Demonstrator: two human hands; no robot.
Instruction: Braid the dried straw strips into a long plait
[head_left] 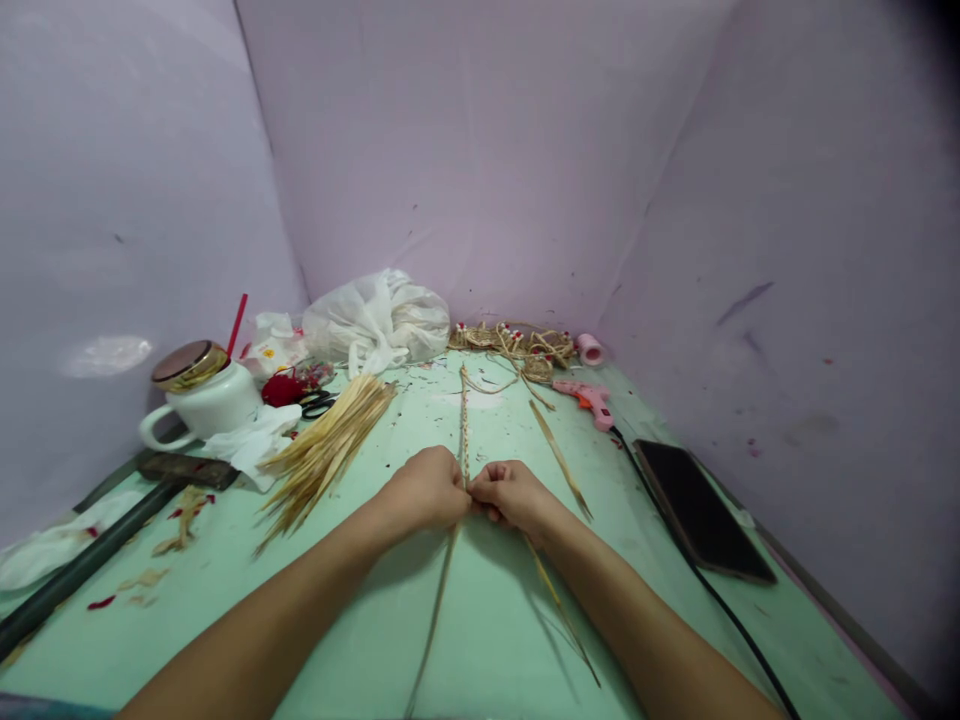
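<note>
My left hand (pixel 431 487) and my right hand (pixel 507 494) meet knuckle to knuckle over the green table (pixel 480 650), both closed on the near end of a thin braided straw strip (pixel 464 420). The braid runs straight away from my hands toward the back of the table. Loose straw strands (pixel 435 610) trail from under my fists toward me, one on the left and one on the right. A single flat straw (pixel 559 458) lies just right of my right hand.
A bundle of straws (pixel 330 445) lies left, beside a white lidded mug (pixel 201 400), scissors (pixel 319 404), and a white plastic bag (pixel 379 320). Coiled braids (pixel 517 345), a pink glue gun (pixel 589 398) and a dark phone (pixel 697 508) lie right. A dark hammer (pixel 112 535) is at far left.
</note>
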